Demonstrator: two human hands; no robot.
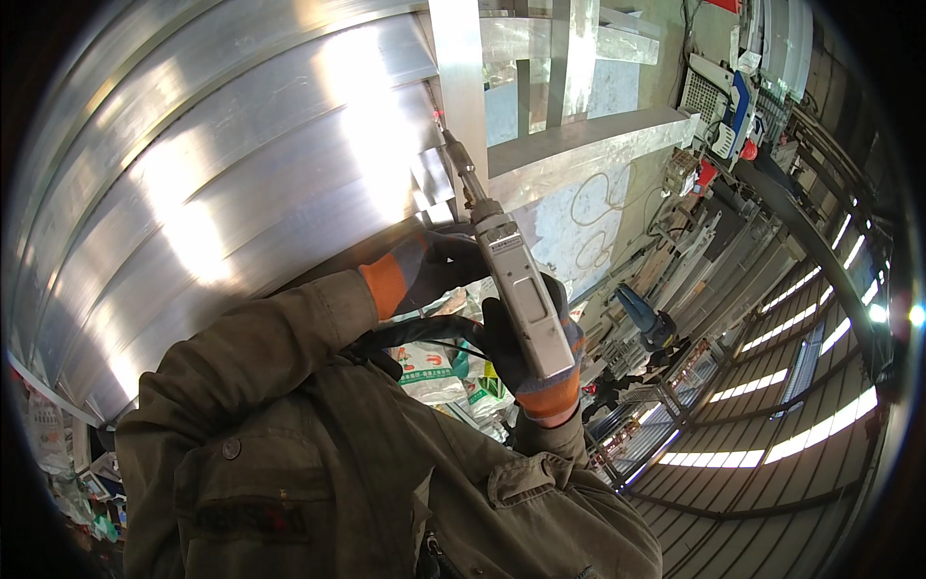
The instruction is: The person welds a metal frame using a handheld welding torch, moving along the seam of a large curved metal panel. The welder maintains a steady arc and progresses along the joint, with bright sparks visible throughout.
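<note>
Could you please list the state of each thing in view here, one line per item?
Grey metal handheld torch with long nozzle: gripped in both hands, tip glowing red against the metal joint.
Left hand in dark glove with orange cuff: closed by the torch's front end.
Right hand in dark glove with orange cuff: closed around the torch body.
Black hose: attached, trailing back from the torch.
Shiny ribbed metal panel: upright, reflecting glare.

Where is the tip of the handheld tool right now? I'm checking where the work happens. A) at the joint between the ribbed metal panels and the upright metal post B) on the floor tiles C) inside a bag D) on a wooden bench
A: the grey handheld tool, held in both gloved hands (left hand, right hand), points up so its tip meets the corner where the ribbed metal panels join the upright metal post.
</note>
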